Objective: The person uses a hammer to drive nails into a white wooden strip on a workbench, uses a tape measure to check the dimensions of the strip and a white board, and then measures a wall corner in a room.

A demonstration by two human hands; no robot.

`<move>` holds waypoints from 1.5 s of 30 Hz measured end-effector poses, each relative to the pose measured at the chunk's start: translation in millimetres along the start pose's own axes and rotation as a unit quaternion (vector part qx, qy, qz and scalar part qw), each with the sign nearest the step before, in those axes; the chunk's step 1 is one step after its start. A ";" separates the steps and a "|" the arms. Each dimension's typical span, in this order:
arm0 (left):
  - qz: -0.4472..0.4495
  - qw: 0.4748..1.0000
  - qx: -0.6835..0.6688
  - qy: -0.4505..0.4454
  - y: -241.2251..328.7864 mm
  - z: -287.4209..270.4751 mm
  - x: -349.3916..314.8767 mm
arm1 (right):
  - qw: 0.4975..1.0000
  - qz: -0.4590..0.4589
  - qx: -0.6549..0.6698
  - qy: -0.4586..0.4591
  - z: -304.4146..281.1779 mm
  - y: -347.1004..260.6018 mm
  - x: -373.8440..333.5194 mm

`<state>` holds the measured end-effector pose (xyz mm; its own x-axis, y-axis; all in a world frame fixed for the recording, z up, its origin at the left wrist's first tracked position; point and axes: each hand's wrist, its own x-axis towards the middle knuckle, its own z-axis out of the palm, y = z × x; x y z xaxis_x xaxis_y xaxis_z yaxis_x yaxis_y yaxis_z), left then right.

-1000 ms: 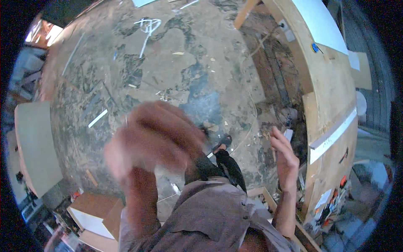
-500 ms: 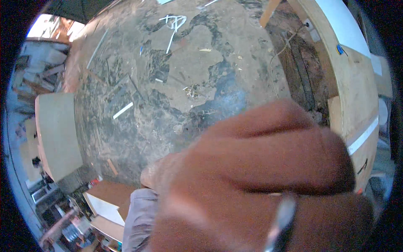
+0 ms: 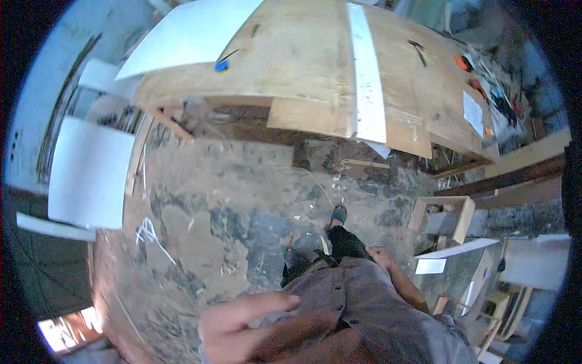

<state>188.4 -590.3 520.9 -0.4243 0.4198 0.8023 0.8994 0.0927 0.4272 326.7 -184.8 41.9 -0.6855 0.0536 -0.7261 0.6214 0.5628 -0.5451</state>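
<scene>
My left hand (image 3: 242, 327) is raised before the front of my grey buttoned shirt (image 3: 364, 303), low in the view. Its upper finger reaches out to the right, and a gap lies between it and the lower fingers, which are blurred. I see nothing held in it. My right hand (image 3: 381, 257) hangs beside my thigh, close to my dark trousers (image 3: 348, 242). It is small and partly turned away, so its grip cannot be made out. One foot in a dark shoe (image 3: 339, 213) stands on the floor.
Ahead stands a wooden workbench (image 3: 303, 67) bearing a white sheet (image 3: 194, 33), a white strip (image 3: 367, 79), a small blue-yellow object (image 3: 221, 65) and a dark hammer-like tool (image 3: 418, 53). An open wooden frame (image 3: 465, 218) stands right. White cord (image 3: 148, 233) and scraps litter the floor.
My view has swung round to face the workbench. The hand close to the camera, with a slim shiny thing at it, is gone from there; that thing no longer shows.
</scene>
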 end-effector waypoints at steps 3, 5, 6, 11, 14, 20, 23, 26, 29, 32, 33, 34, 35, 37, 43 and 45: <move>0.093 0.987 0.002 -0.130 -36.5 64.0 52.4 | 0.998 0.065 0.005 0.001 -38.6 25.9 8.1; 0.086 0.994 -0.014 -0.068 -38.4 116.9 85.6 | 0.999 0.036 -0.023 0.005 -63.5 43.0 32.3; 0.082 0.996 -0.018 -0.034 -39.0 142.5 102.0 | 0.999 0.023 -0.041 0.007 -78.1 49.2 48.9; 0.108 0.981 -0.120 -0.104 -81.1 247.4 176.9 | 0.998 0.005 -0.063 0.009 -123.0 136.8 105.0; 0.108 0.920 -0.276 -0.256 -105.5 308.5 162.9 | 0.996 -0.025 -0.081 0.008 -142.4 171.3 130.7; -0.229 0.674 -0.523 -0.468 -214.9 348.6 46.2 | 0.912 -0.237 -0.327 0.075 -150.8 198.2 147.0; -0.315 0.666 -0.491 -0.464 -277.7 336.7 -23.1 | 0.972 0.014 0.213 -0.094 -133.0 110.0 132.5; -0.333 0.705 -0.320 -0.538 -324.4 326.7 -8.6 | 0.990 0.024 0.123 -0.063 -133.6 100.3 132.2; -0.330 0.802 -0.231 -0.441 -374.2 318.9 9.9 | 0.999 -0.028 -0.028 -0.037 -136.2 92.4 149.2; -0.403 0.819 -0.272 -0.305 -424.2 324.7 45.9 | 0.985 -0.088 -0.145 0.025 -150.2 108.7 149.7; -0.489 0.780 -0.251 -0.300 -446.1 318.9 49.1 | 0.997 -0.054 -0.047 0.036 -153.0 88.4 152.4; -0.489 0.810 -0.187 -0.266 -479.3 316.8 38.9 | 0.993 -0.007 0.108 0.053 -161.6 64.1 154.0; -0.484 0.835 -0.121 -0.231 -512.2 317.7 27.9 | 0.968 0.026 0.242 0.070 -170.2 40.6 153.2; -0.410 0.890 -0.103 -0.171 -550.7 328.3 42.7 | 0.915 0.037 0.381 0.125 -186.3 12.4 144.5; -0.402 0.892 0.033 -0.205 -630.7 400.7 95.8 | 0.918 0.003 0.195 0.344 -258.7 -16.2 137.2; -0.402 0.884 0.083 -0.223 -652.8 425.6 112.9 | 0.867 -0.057 0.257 0.423 -296.6 -28.5 142.0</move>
<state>-401.9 -219.1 155.2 -0.8832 0.4690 0.0061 0.3443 0.6395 0.6874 99.0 51.3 78.6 -0.6510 0.7301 -0.2076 0.4700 0.1731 -0.8655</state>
